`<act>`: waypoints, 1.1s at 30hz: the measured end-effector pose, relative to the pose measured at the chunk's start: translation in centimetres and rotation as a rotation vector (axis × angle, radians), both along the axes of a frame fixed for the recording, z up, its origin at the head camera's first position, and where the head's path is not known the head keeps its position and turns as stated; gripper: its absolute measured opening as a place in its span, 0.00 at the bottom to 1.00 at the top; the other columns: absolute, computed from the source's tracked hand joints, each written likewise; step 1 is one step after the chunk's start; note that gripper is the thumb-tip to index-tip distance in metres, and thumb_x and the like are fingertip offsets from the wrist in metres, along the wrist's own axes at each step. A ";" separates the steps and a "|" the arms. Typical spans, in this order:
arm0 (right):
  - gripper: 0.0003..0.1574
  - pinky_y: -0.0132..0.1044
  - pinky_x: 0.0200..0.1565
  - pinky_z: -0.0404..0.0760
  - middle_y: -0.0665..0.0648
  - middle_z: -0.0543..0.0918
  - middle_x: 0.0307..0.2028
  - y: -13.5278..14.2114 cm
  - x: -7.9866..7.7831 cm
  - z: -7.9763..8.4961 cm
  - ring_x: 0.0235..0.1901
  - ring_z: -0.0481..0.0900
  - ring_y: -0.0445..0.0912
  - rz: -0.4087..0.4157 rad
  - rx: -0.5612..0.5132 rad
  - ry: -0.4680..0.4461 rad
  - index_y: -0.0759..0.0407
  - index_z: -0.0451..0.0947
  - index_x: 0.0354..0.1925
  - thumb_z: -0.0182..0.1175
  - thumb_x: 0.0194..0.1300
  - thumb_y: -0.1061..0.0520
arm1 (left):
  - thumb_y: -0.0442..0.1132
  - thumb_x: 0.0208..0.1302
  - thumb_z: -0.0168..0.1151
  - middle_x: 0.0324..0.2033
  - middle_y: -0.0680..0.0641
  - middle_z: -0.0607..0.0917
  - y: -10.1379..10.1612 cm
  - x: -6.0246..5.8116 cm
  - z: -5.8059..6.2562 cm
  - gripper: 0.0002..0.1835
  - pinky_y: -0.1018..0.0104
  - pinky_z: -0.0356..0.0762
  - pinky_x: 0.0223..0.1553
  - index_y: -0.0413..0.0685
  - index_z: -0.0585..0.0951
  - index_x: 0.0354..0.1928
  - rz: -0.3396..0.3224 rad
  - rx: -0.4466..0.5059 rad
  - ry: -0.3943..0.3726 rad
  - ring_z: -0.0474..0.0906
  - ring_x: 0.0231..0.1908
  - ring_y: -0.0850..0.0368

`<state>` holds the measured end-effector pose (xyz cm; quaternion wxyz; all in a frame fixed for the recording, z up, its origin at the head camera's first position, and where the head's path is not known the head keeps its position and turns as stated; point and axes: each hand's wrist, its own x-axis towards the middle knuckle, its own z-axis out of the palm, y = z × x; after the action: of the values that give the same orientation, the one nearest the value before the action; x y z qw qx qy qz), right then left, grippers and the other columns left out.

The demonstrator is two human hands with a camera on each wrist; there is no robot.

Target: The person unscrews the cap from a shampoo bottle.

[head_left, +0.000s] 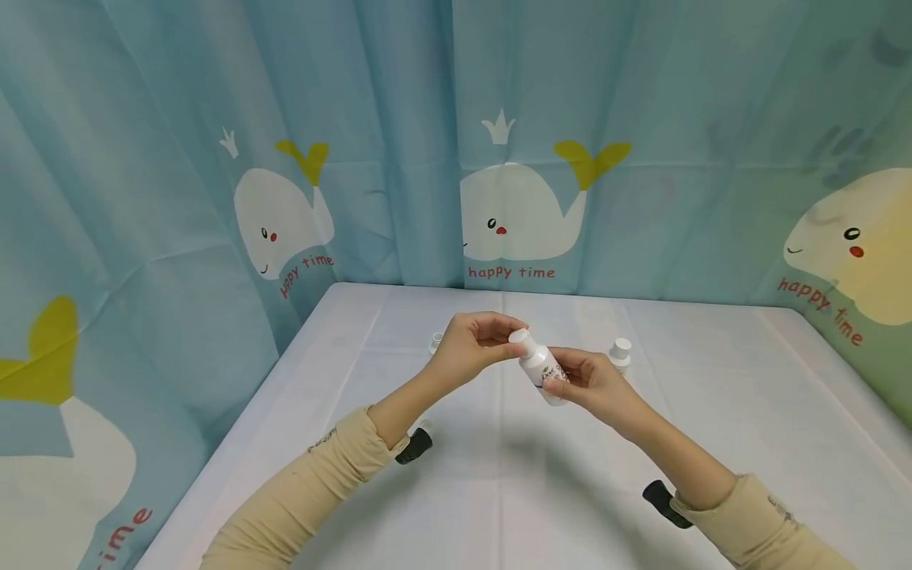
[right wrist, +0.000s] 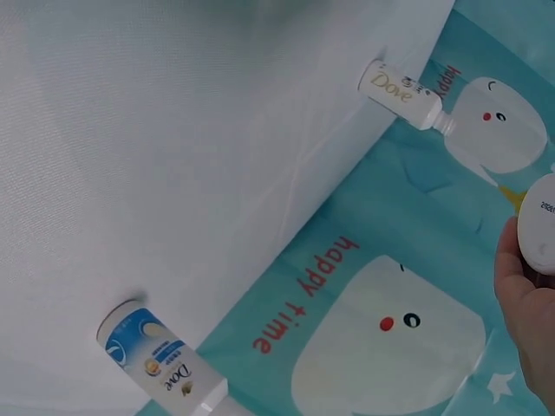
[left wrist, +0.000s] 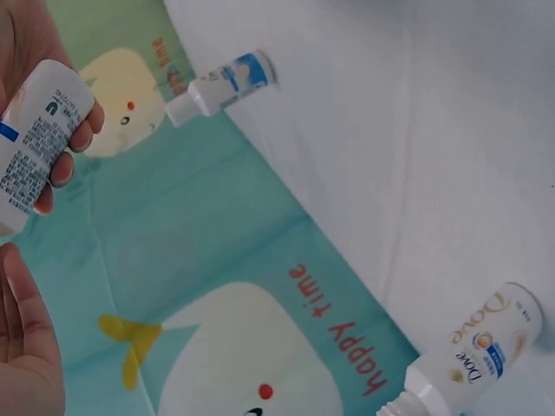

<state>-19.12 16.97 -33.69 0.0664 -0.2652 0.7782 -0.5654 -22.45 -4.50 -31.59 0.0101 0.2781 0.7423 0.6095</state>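
Observation:
Over the middle of the table, my right hand (head_left: 598, 388) grips a small white bottle (head_left: 543, 370) round its body. The bottle is tilted, its capped end up and to the left. My left hand (head_left: 473, 348) pinches the white cap (head_left: 522, 340) between thumb and fingers. Printed text on the bottle's label (left wrist: 39, 143) faces the left wrist view, where the left hand (left wrist: 28, 338) is partly cut off. From the right wrist view the round base of the bottle (right wrist: 539, 227) shows, with the fingers of the right hand (right wrist: 529, 303) beneath it.
A white Dove bottle (left wrist: 477, 355) with a bare threaded neck stands at the back left, partly behind the left hand. Another Dove bottle with a blue label (right wrist: 165, 355) stands capped at the back right. Blue whale-print curtains (head_left: 413, 119) surround the white table (head_left: 456, 514).

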 end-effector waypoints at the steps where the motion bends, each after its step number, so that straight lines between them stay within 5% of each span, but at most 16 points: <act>1: 0.30 0.27 0.42 0.81 0.74 0.77 0.49 0.0 0.0 0.0 0.39 0.79 0.36 0.000 0.001 0.000 0.78 0.65 0.60 0.58 0.66 0.60 | 0.30 0.56 0.67 0.38 0.34 0.85 0.0 0.0 0.0 0.14 0.65 0.84 0.40 0.33 0.82 0.44 0.005 -0.006 -0.001 0.81 0.31 0.65; 16: 0.30 0.28 0.42 0.81 0.73 0.77 0.49 0.2 -0.2 0.1 0.39 0.79 0.36 -0.010 0.010 -0.008 0.76 0.66 0.60 0.59 0.65 0.60 | 0.36 0.51 0.72 0.30 0.40 0.84 0.9 0.1 -0.3 0.11 0.71 0.81 0.33 0.38 0.81 0.35 0.134 -0.035 0.073 0.78 0.26 0.67; 23: 0.31 0.28 0.43 0.81 0.75 0.77 0.50 0.4 -0.2 0.3 0.40 0.80 0.35 -0.004 0.027 0.004 0.77 0.65 0.60 0.59 0.65 0.59 | 0.37 0.50 0.73 0.26 0.45 0.81 1.0 0.1 0.0 0.11 0.72 0.79 0.31 0.41 0.79 0.30 0.145 -0.059 0.121 0.75 0.25 0.66; 32: 0.32 0.27 0.43 0.81 0.76 0.76 0.52 0.1 -0.5 0.3 0.40 0.80 0.34 0.016 0.028 0.010 0.78 0.65 0.60 0.60 0.64 0.59 | 0.37 0.52 0.71 0.20 0.52 0.69 1.2 -0.1 0.0 0.16 0.76 0.63 0.23 0.42 0.70 0.24 0.159 -0.050 0.163 0.66 0.22 0.64; 33: 0.33 0.27 0.43 0.81 0.76 0.76 0.52 0.1 -0.5 0.3 0.40 0.80 0.34 0.018 0.026 0.008 0.78 0.65 0.60 0.60 0.64 0.59 | 0.44 0.53 0.71 0.19 0.52 0.69 1.2 -0.1 0.0 0.19 0.76 0.62 0.22 0.43 0.70 0.23 0.160 -0.052 0.172 0.64 0.21 0.64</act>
<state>-19.65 17.04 -33.39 0.0719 -0.2734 0.7834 -0.5535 -22.60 -3.33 -31.59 -0.0949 0.2687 0.7760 0.5627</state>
